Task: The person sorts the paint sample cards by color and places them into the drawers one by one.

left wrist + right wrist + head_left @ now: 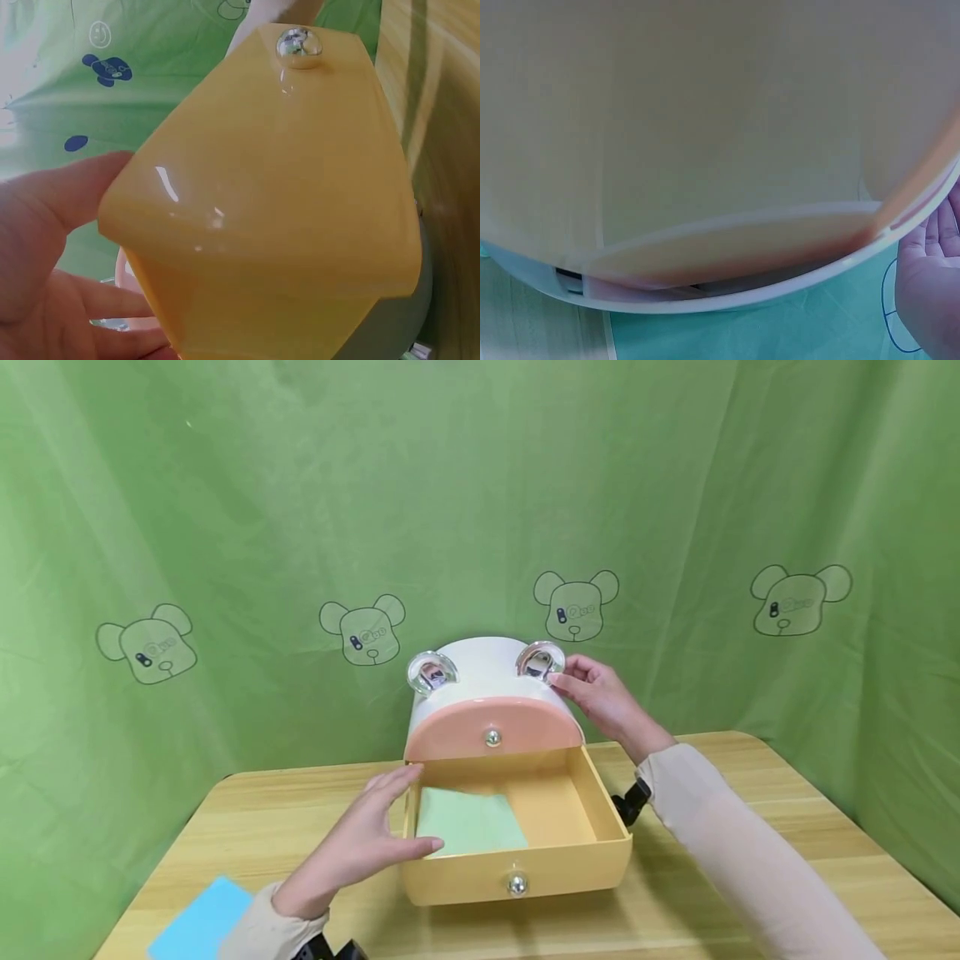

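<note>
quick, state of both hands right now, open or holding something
Left hand: open, at the left side of the drawer.
Right hand: at the right ear of the box; cannot tell whether it grips.

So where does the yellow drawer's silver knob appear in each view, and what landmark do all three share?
Head: silver knob, low, just right of centre, on the yellow drawer.
Left wrist: silver knob near the top, right of centre.
Right wrist: not in it.
Shared landmark: green backdrop, low in the right-wrist view.
</note>
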Demonstrator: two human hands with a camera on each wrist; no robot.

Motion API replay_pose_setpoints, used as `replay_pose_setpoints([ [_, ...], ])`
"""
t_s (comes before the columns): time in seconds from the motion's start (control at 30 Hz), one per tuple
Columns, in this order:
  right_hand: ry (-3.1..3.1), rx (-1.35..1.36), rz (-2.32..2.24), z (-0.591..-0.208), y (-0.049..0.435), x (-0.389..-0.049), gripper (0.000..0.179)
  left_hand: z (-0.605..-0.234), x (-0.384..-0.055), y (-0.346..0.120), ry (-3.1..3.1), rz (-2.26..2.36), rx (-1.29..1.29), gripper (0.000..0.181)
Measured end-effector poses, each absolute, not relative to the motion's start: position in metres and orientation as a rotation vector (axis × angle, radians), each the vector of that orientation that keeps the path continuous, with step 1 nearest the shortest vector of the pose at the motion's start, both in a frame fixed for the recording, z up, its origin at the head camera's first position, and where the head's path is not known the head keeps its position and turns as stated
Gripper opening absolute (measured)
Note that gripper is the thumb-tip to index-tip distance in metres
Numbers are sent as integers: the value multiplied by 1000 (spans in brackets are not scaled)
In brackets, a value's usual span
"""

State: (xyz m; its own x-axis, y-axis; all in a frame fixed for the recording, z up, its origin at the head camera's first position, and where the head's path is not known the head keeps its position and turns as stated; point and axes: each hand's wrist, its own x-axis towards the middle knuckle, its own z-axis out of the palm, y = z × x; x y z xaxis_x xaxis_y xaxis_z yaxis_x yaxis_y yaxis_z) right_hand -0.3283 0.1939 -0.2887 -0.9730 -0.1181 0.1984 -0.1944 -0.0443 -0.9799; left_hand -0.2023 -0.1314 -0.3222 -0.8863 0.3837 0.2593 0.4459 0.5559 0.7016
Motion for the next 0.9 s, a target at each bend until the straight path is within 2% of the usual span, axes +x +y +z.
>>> replay_pose_setpoints([
  [0.2, -2154, 339, 2202, -289, 194, -328, 9, -320, -179, -119, -2442, -1162, -655, 79],
  [0.37, -2161, 333, 2194, -288, 194, -328, 9, -329, -153, -97, -2004, -985, -913, 63],
  [0.5, -2146, 341, 2206, -287, 195, -327, 9, -351, -140, -79, -1775, -923, -1044, 50],
  [0.7, -2124, 347, 2220, -287, 195, -327, 9, -380, -122, -59, -1946, -1003, -1033, 55],
  [0.9, -2139, 343, 2207, -288, 195, -328, 9, -396, -120, -49, -2219, -1060, -864, 53],
])
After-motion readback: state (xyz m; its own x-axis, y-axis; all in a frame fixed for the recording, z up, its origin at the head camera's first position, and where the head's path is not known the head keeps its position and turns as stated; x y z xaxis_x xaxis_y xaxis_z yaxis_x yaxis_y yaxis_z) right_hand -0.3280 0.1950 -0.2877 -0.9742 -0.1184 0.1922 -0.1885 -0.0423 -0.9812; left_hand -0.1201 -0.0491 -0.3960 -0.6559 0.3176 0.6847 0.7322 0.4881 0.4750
